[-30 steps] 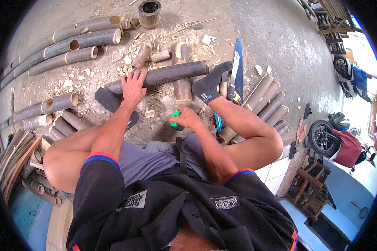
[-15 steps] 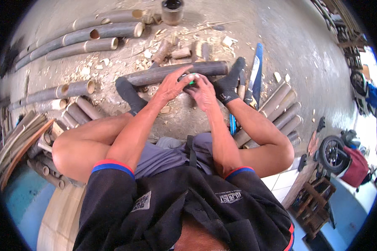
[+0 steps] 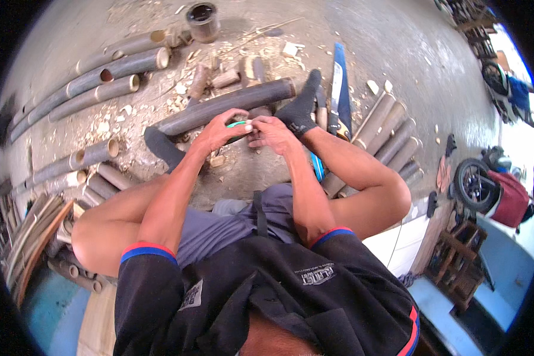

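Note:
My left hand (image 3: 219,132) is closed around a small green-and-black object (image 3: 238,124), with its fingers curled over the far side. My right hand (image 3: 273,132) meets it from the right, fingertips bent and pinched close to the object's end; what lies between them is hidden. Just beyond both hands, a dark bamboo pole (image 3: 219,108) lies slantwise on the floor between my socked feet. A saw (image 3: 336,101) with a blue edge rests beyond my right foot.
Cut bamboo poles (image 3: 107,74) lie at the far left, and more bamboo lengths (image 3: 391,139) at the right. Wood chips and short offcuts (image 3: 224,78) litter the floor ahead. A dark round container (image 3: 203,22) stands at the back. A motorcycle wheel (image 3: 476,185) shows far right.
Both hands have drawn back from the bamboo pole toward my body. More of the green object shows in my left hand. The whole view has shifted slightly.

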`<state>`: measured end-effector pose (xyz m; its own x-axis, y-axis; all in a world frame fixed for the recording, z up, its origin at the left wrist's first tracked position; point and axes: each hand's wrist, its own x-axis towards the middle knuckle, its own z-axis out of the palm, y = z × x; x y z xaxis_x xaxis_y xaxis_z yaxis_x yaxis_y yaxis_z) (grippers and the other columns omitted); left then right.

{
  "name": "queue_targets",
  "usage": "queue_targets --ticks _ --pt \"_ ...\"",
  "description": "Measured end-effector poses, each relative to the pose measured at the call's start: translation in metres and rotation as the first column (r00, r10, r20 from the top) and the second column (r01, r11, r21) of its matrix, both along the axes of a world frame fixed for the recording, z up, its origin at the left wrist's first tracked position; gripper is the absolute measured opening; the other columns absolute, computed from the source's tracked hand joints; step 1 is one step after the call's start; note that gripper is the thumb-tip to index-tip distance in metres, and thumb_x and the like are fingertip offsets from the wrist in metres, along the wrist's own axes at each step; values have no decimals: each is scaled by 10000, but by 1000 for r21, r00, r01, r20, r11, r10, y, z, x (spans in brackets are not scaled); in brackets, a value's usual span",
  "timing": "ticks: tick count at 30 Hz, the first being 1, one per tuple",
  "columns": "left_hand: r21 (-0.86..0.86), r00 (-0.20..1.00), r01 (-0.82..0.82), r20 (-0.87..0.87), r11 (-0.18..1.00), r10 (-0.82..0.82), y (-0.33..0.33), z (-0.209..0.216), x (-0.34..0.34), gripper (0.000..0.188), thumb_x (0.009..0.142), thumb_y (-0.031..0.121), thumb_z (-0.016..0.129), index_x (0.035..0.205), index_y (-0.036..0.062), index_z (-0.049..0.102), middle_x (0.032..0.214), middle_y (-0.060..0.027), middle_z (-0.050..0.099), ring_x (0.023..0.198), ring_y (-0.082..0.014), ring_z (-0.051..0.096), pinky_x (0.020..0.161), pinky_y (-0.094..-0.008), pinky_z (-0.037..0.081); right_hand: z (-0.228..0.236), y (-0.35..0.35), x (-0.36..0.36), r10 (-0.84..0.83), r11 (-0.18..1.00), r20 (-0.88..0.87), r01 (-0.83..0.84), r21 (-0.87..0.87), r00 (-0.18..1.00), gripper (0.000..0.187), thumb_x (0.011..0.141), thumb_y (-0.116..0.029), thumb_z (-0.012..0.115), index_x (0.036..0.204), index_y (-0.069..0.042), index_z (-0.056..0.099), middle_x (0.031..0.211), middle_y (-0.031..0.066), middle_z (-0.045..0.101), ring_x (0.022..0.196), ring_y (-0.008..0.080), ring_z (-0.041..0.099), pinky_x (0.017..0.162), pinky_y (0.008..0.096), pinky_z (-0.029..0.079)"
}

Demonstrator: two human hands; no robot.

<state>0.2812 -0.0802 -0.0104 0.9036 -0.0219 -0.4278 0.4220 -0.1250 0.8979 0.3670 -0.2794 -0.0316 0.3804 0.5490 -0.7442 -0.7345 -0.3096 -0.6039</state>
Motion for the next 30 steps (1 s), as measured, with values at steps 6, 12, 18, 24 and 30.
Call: queue_targets --ticks 6,12,18,24,30 --pt "91 993 103 -61 990 -98 16 14 12 580 839 481 744 1371 262 664 1313 -166 634 1214 -296 600 1017 -391 458 4 -8 28 -371 916 -83 379 133 925 89 934 -111 653 971 -33 634 722 36 545 670 209 614 671 452 606" --pt "615 987 150 -47 774 -154 41 17 -1 468 892 411 683 1358 373 660 1182 -207 556 1133 -378 590 991 -477 474 3 -37 101 -405 861 455 498 -102 793 234 945 -182 670 1015 40 639 704 30 542 608 150 573 561 351 622" --pt "678 992 123 -73 725 -101 59 18 -16 492 886 370 693 1375 392 640 1348 -246 530 1257 -394 559 1067 -453 463 3 -26 114 22 845 671 345 -409 741 382 966 -250 660 1088 112 670 782 137 658 640 171 664 511 320 624" --pt "770 995 101 -63 630 -82 75 0 -37 508 889 399 708 1388 423 617 1247 -205 587 1213 -379 581 1035 -453 478 -30 -40 124 392 747 875 458 -483 284 399 941 -336 655 1073 32 734 767 158 702 608 212 686 554 357 578" --pt "696 987 131 -161 706 -24 89 16 -44 501 854 382 716 1352 387 659 1116 -179 591 1133 -355 609 981 -449 493 -49 -108 181 398 645 840 539 -542 368 471 923 -401 629 1122 19 706 854 215 739 699 363 725 663 444 583"
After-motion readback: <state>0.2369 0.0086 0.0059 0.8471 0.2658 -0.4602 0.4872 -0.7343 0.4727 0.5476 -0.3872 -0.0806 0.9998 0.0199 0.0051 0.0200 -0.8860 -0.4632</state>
